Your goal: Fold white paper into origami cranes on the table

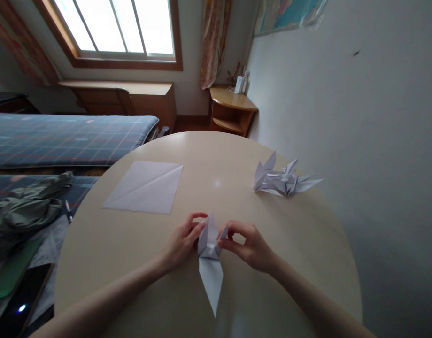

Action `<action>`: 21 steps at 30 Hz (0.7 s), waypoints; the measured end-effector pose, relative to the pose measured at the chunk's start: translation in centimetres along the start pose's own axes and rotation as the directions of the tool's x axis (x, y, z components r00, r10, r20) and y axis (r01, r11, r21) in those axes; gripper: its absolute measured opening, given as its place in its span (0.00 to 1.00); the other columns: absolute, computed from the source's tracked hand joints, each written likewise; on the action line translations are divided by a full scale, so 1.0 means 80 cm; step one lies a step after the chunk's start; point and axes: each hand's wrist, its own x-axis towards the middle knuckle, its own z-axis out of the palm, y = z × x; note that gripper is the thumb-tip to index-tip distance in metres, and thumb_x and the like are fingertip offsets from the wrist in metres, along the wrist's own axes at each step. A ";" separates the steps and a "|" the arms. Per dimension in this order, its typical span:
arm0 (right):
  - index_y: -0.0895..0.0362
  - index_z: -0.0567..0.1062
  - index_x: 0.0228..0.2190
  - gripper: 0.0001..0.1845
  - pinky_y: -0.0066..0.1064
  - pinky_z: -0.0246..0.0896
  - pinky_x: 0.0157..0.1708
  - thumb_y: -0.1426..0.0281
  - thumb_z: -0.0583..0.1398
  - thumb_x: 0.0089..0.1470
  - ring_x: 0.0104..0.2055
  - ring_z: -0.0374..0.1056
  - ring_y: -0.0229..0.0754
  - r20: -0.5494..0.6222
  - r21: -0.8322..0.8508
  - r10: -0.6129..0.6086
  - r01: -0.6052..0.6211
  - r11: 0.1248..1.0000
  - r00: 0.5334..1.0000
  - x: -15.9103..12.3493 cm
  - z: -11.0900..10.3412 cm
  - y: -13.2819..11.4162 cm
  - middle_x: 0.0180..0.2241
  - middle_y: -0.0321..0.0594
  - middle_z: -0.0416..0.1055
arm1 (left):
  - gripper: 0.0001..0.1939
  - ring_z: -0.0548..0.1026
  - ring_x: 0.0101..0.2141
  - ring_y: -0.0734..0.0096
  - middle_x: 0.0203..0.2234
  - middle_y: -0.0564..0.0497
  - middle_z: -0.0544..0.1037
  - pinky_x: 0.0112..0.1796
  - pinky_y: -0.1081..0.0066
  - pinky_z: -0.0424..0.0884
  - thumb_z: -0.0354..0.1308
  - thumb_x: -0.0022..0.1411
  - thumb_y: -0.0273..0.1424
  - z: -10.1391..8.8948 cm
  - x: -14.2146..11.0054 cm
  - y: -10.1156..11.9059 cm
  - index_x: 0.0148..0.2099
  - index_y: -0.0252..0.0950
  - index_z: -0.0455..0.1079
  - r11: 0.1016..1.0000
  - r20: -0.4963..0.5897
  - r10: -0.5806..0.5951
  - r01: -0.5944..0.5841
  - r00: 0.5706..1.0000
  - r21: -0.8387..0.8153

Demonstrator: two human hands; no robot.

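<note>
Near the front of the round table (216, 155) lies a white origami paper figure (211, 267), partly folded, with several pointed flaps. One long flap points toward me and another stands up at the back. My left hand (186, 234) is closed on its left upright flap, thumb against the paper. Between the thumb and forefinger of my right hand (249, 244), the right flap's tip is pinched. Farther left, a square white sheet (145, 188) with a diagonal crease lies flat. Several folded paper figures (282, 178) sit clustered at the right.
A white wall (371, 141) rises along the right. To the left are a plaid mattress (71, 138), crumpled grey-green cloth (29, 206), a green folder (15, 270) and a dark phone (24, 298). A wooden corner shelf (233, 98) and a desk (142, 89) stand beyond the table.
</note>
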 end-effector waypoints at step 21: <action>0.57 0.69 0.20 0.19 0.26 0.54 0.20 0.54 0.61 0.46 0.19 0.60 0.34 -0.135 0.201 0.282 -0.252 0.946 0.950 0.002 0.004 0.001 0.16 0.33 0.64 | 0.14 0.58 0.23 0.77 0.18 0.57 0.61 0.25 0.76 0.55 0.58 0.53 0.34 0.003 -0.011 0.012 0.21 0.33 0.63 0.921 0.021 0.208 -0.203 0.978 0.333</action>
